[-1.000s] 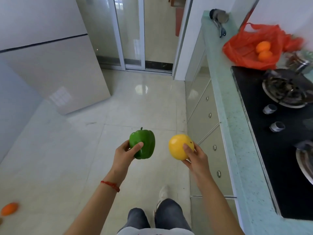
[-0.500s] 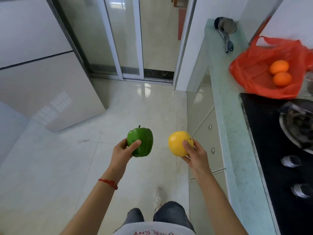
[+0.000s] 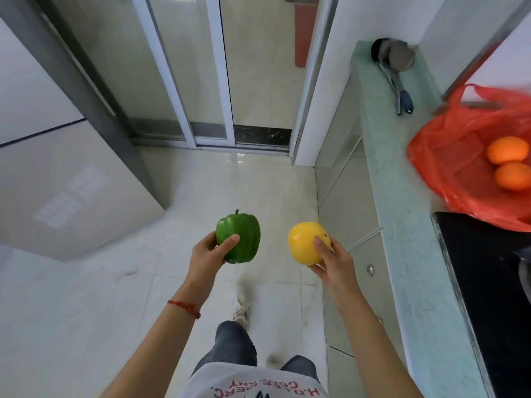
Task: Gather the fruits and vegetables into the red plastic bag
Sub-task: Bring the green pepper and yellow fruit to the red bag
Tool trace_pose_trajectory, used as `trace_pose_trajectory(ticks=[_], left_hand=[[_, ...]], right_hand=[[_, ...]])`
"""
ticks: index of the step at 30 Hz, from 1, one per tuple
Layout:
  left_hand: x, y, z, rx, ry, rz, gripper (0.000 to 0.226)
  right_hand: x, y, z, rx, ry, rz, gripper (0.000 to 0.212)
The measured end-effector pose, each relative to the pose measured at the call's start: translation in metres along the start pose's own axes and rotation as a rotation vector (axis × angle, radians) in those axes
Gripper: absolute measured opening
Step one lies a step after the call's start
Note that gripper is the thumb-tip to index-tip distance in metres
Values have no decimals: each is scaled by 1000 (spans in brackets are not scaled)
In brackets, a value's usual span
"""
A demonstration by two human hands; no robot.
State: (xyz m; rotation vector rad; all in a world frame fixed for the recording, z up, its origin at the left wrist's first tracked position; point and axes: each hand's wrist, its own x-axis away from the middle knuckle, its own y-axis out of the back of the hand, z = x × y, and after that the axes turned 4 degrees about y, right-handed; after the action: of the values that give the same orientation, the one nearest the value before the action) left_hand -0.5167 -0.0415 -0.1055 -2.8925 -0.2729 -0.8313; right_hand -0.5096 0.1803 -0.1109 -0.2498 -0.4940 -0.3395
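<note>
My left hand (image 3: 208,254) grips a green bell pepper (image 3: 240,237), held upright over the floor. Beside it, my right hand (image 3: 330,261) holds a round yellow fruit (image 3: 304,242) with thumb and fingers curled round it. The red plastic bag (image 3: 451,156) lies open on the pale green counter at the right edge, well ahead and to the right of both hands. Two oranges (image 3: 507,163) sit inside it.
The counter (image 3: 402,214) runs along the right over drawers with knobs. A black hob (image 3: 488,282) lies in front of the bag. Ladles (image 3: 395,67) rest at the counter's far end. Sliding glass doors (image 3: 184,67) stand ahead across the tiled floor (image 3: 86,311).
The view has advanced along the counter, so the red bag and doors appear nearer and the hob burners slid out of view. Both hands still hold their items in the same way.
</note>
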Motion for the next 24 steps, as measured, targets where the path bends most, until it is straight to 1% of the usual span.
trace_pose_trajectory(ticks=[4, 9, 11, 16, 20, 22, 24], left_hand=[[-61, 2, -44, -25, 8, 41, 9], [-127, 0, -90, -51, 16, 83, 14], [-149, -4, -102, -39, 21, 86, 18], [-195, -20, -121, -32, 57, 86, 32], [-235, -44, -138, -50, 53, 95, 31], [-256, -60, -149, -65, 51, 95, 35], [-275, -79, -161, -78, 57, 97, 38]], right_hand=[[-48, -39, 24, -13, -2, -57, 40], [-96, -77, 52, -40, 13, -103, 37], [-112, -86, 60, -47, 8, -113, 39], [-155, -99, 80, -40, 0, -114, 41], [-198, -100, 98, -33, 12, -109, 38], [-220, -99, 110, -41, 14, -119, 39], [-242, -99, 125, -56, 13, -129, 35]])
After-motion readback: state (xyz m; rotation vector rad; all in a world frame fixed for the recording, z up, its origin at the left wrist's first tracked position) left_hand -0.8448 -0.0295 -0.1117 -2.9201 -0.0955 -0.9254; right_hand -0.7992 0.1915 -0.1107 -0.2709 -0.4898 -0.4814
